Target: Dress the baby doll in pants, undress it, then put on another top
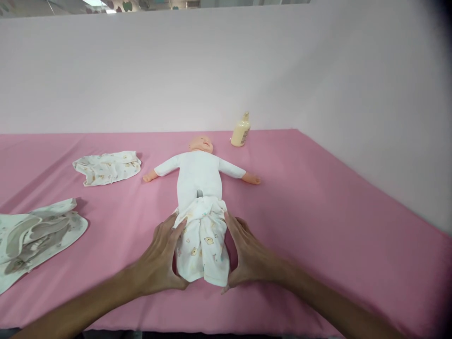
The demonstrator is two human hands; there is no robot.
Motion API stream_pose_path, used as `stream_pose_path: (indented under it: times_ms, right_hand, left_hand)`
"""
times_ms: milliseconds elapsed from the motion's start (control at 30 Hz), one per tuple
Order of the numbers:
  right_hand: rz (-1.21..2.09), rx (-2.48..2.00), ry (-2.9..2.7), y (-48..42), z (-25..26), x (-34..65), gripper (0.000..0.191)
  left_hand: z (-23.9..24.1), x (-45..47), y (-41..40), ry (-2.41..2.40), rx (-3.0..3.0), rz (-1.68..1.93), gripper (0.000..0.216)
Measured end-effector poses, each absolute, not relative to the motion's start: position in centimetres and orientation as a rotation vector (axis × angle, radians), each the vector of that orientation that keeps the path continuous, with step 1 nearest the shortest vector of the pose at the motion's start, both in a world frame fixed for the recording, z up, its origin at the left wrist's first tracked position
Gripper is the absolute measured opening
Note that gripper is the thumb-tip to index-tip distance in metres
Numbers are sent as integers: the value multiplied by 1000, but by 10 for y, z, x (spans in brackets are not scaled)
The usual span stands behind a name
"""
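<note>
A baby doll (pixel 199 174) lies on its back with its arms spread and its head toward the wall. Its torso and sleeves are white, with a small grey spot at the lower belly. White baby pants (pixel 203 245) printed with small animals cover its hips and legs, and the waistband is bunched. My left hand (pixel 162 254) grips the left side of the waistband, thumb spread down toward the leg hem. On the other side my right hand (pixel 249 252) holds the waistband's right edge, its fingertips partly hidden behind the cloth.
A pink cloth (pixel 318 226) covers the table, with white walls (pixel 158 70) behind and to the right. A cream pump bottle (pixel 240 132) stands beyond the doll's head. To the left lie a folded printed garment (pixel 108 168) and a larger crumpled one (pixel 38 235).
</note>
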State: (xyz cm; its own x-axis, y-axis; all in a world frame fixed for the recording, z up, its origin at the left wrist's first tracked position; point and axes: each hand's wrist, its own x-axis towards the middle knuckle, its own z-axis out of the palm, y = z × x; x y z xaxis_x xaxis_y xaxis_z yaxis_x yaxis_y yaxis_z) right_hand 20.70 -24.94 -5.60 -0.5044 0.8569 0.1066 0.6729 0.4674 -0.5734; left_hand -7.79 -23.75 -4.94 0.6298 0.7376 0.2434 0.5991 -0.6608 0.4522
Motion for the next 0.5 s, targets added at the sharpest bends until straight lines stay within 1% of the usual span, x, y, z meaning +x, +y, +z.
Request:
stream_pose_path:
  times_ms: [200, 400, 500]
  right_hand:
    - [706, -1427, -2207, -252, -53, 203, 158]
    - [645, -1401, -2234, -252, -58, 205, 153]
    - [588, -1376, -2242, -252, -58, 206, 149]
  left_hand:
    - [-54, -74, -240, 1192, 2499, 617, 129]
    - [-54, -64, -247, 1337, 2525, 689, 125]
    - [-52, -61, -251, 1343, 2547, 747, 119]
